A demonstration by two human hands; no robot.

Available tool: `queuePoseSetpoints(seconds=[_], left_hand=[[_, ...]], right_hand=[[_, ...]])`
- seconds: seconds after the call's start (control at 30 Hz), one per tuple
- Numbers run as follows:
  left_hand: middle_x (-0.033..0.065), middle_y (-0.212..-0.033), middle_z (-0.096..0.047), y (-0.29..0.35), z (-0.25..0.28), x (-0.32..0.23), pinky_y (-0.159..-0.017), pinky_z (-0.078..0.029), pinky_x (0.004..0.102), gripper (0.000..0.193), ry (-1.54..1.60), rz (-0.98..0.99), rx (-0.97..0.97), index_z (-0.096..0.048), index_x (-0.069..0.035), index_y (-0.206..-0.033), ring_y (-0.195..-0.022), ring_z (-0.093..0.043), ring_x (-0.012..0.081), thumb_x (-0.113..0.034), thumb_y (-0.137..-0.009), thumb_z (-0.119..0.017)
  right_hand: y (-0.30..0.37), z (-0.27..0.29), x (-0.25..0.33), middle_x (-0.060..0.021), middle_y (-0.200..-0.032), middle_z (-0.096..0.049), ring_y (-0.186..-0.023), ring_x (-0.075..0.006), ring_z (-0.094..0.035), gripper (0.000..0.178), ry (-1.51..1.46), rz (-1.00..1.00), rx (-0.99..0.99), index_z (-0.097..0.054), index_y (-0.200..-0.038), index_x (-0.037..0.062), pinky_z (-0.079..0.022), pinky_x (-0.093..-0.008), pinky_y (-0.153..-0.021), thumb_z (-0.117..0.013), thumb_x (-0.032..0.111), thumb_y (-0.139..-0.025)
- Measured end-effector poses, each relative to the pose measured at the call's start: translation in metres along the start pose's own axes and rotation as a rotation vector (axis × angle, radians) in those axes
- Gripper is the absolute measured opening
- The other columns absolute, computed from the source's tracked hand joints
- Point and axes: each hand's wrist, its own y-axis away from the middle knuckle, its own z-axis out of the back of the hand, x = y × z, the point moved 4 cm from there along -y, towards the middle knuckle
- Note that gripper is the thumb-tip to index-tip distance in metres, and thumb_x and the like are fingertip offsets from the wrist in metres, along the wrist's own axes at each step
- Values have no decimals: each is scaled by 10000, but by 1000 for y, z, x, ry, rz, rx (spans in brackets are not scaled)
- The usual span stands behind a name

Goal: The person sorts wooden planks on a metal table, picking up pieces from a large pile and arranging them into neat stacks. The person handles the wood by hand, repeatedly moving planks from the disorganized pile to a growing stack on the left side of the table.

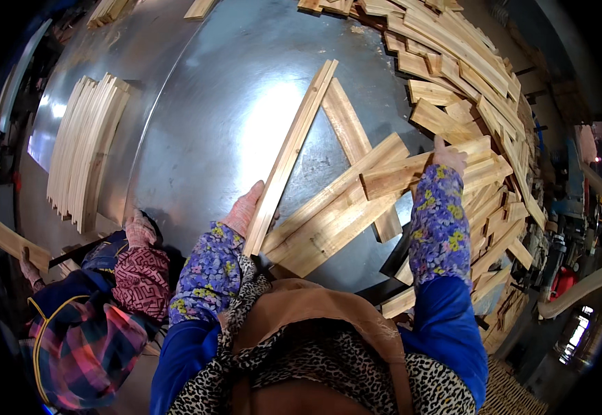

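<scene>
My left hand (244, 209) is closed at the near end of a narrow bundle of wooden strips (292, 155), which slants away across the metal tabletop. Its thumb lies along their left side, while the other fingers are mostly hidden. To the right, my right hand (449, 156) grips a short wooden board (394, 176), one finger stretched out over the wood. That board lies across two longer boards (335, 225) angled towards me. Beneath them, another board (348, 123) runs from the far tip of the strips down to the right.
A large heap of loose boards (446, 66) covers the table's right side. A neat stack of strips (88, 149) stands on the left. Beside me at left, a co-worker's gloved hand (140, 229) rests at the table edge; their other hand holds a board (11, 238).
</scene>
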Motion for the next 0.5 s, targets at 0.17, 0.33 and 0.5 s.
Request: queuePoseSetpoints(seconds=[0.17, 0.33, 0.5], left_hand=[[52, -728, -706, -2, -25, 14, -416, -463, 341, 603, -2, -116, 166, -752, -69, -1200, -461, -571, 207, -637, -1090, -583], [77, -569, -594, 26, -40, 9, -421, -461, 323, 731, -79, -25, 151, -716, -92, -1305, -439, -526, 196, -730, -1111, -415], [123, -901, -735, -10, -39, 31, -675, -593, 338, 910, -66, -119, 310, -625, -90, -1466, -747, -682, 197, -861, -1033, -410]], right_hand=[[35, -23, -7, -298, -1401, -588, -1309, -435, -618, 768, 298, -1, -69, -513, -1416, 13, -526, -518, -1129, -810, 442, -852], [7, -36, -71, -255, -1278, -662, -1065, -357, -690, 666, -357, -128, 5, -499, -1428, -11, -578, -469, -967, -755, 286, -890], [175, -38, -59, -201, -1118, -715, -772, -243, -695, 769, -1061, 126, 308, -334, -1690, -10, -653, -413, -684, -637, 225, -1023]])
